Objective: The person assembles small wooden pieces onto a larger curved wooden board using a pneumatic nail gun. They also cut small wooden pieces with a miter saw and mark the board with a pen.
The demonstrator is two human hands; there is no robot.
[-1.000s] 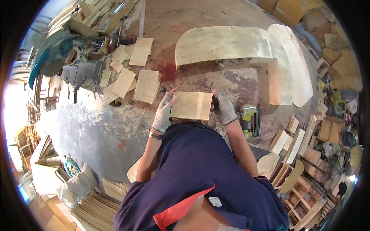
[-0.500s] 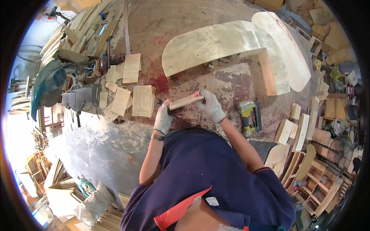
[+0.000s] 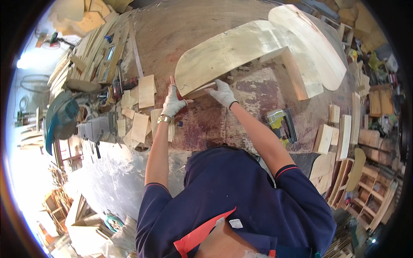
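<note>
Left hand (image 3: 174,105): fingers spread wide, nothing clearly gripped. Right hand (image 3: 223,93): fingers bent at end of small wooden board (image 3: 201,92) (grip unclear). Board between them, along curved wooden panel's (image 3: 223,51) near edge. Best steady both ends, align squarely.

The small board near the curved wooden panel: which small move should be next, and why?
Probably align the small board with the near edge of the curved wooden panel: the left hand and right hand are at the board's opposite ends, but contact is unclear.
</note>
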